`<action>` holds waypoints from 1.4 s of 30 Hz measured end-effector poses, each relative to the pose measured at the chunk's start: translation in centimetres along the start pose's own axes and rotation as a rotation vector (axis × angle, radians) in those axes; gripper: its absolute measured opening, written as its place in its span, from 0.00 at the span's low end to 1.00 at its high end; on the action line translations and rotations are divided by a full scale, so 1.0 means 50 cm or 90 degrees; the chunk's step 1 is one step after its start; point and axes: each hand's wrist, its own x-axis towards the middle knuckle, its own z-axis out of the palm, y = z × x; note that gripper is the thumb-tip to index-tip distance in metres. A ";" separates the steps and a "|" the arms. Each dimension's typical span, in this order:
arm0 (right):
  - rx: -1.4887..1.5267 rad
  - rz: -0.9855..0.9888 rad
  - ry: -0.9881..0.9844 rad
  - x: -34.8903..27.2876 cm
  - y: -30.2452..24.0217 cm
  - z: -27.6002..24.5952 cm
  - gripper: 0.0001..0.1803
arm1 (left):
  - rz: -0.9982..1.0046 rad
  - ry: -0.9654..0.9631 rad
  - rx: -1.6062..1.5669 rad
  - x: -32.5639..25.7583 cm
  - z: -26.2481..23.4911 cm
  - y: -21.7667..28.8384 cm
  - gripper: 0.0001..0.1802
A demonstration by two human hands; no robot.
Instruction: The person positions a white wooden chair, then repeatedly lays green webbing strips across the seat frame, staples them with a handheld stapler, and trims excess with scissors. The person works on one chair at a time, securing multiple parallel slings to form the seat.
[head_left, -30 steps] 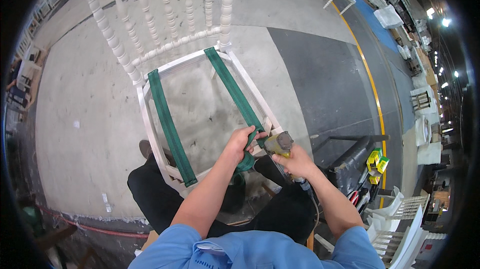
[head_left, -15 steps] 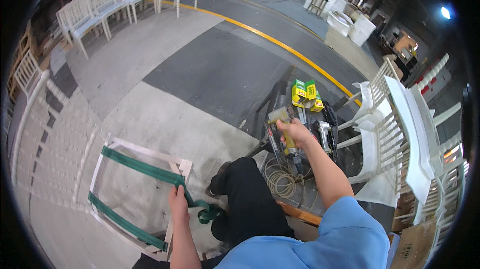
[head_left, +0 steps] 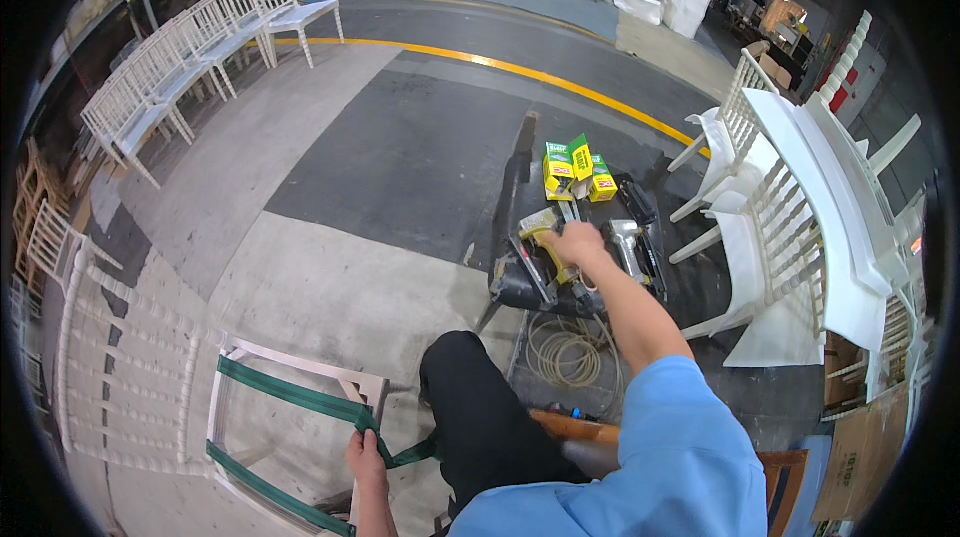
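Observation:
A white wooden chair frame (head_left: 378, 389) lies low at my left, with two green webbing straps (head_left: 292, 394) stretched across it. My left hand (head_left: 367, 459) is closed on the upper strap at the frame's near right corner. The loose strap end trails toward my knee. Reaching forward, my right hand (head_left: 578, 245) grips a yellow and silver air staple gun (head_left: 557, 265) over the black stool-like stand (head_left: 520, 289). It is hidden whether the gun rests fully on the surface. Beside it lies a second, silver staple gun (head_left: 628, 247).
Yellow-green boxes (head_left: 572, 172) stand open behind the tools. A coiled air hose (head_left: 565, 349) hangs below the stand's near side. White chairs (head_left: 740, 247) with pale panels crowd the right. More white chairs (head_left: 190, 47) line the far left, and a chair back (head_left: 125, 367) adjoins the frame.
My right hand has carried the staple gun forward, down among the tools on the stand. My left hand keeps hold of the strap. The view has tilted and shifted.

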 end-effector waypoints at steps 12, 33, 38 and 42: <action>0.098 0.022 -0.071 -0.105 0.179 -0.005 0.49 | -0.057 -0.067 -0.128 -0.030 -0.037 0.018 0.17; -0.273 -1.239 -0.326 -0.351 -0.531 0.216 0.28 | -0.185 -0.176 -0.379 -0.011 -0.136 0.116 0.12; -0.308 -1.344 -0.300 -0.365 -0.559 0.275 0.22 | -0.217 -0.142 -0.362 -0.015 -0.128 0.115 0.11; -0.327 -1.344 -0.306 -0.374 -0.561 0.287 0.22 | -0.163 -0.147 -0.413 -0.016 -0.130 0.133 0.11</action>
